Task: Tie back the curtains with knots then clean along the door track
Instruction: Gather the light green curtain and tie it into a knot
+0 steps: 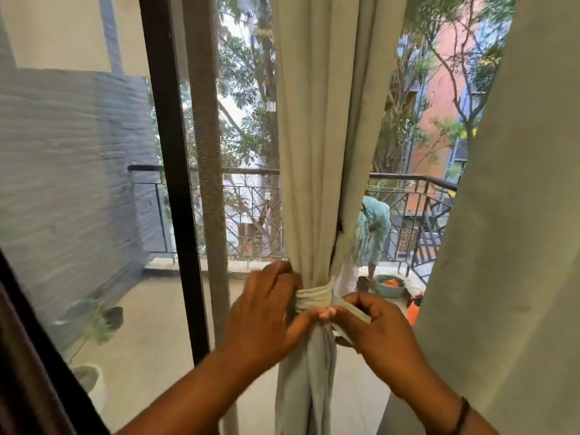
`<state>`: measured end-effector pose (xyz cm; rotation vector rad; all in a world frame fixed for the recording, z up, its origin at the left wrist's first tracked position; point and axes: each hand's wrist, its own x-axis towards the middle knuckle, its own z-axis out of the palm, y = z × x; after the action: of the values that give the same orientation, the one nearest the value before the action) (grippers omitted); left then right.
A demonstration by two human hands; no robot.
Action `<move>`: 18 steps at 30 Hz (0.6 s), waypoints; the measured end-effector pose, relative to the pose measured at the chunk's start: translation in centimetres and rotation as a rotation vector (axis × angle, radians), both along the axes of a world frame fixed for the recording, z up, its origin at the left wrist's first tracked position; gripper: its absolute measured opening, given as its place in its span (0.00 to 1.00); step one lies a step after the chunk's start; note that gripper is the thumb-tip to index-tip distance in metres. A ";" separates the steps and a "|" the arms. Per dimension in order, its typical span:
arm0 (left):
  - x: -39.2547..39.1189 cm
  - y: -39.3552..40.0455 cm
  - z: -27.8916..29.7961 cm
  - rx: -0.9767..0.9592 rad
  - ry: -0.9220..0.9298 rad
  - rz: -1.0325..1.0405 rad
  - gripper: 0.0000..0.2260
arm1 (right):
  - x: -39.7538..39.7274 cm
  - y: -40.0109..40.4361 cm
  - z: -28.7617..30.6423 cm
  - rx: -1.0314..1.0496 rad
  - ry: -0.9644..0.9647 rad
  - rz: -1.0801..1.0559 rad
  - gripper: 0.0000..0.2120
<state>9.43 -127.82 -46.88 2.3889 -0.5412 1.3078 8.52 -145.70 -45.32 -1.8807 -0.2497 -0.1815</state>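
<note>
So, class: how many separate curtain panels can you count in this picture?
2. One gathered curtain hangs in the middle, cinched by a fabric band that both hands work on; a second curtain hangs loose at the right edge. Others may lie out of view.

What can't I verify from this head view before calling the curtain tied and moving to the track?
- Knot: the wrap band shows, but the left hand and right hand cover its ends.
- Door track: below the bottom edge, cut off.
- Right curtain: its lower part runs off frame, any tie unseen.
- Left hand fingers: motion-blurred.
</note>
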 end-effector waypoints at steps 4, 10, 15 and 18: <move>0.7 0.5 2.3 0.286 -0.264 0.131 0.20 | 1.0 -0.1 -0.1 -0.056 -0.059 0.026 0.05; 0.4 0.2 0.1 0.312 -0.298 0.082 0.12 | 0.8 0.2 -0.9 -0.148 -0.161 0.062 0.11; 0.7 0.3 0.6 0.321 -0.208 0.102 0.14 | 0.8 0.6 -0.7 -0.144 -0.245 0.137 0.04; 0.6 0.5 1.1 0.300 -0.132 0.114 0.14 | 0.8 0.2 -0.7 -0.174 -0.225 0.211 0.05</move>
<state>9.99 -127.30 -45.75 2.6189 -0.6916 1.5376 9.31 -145.54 -46.03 -1.9905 -0.6321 -0.2336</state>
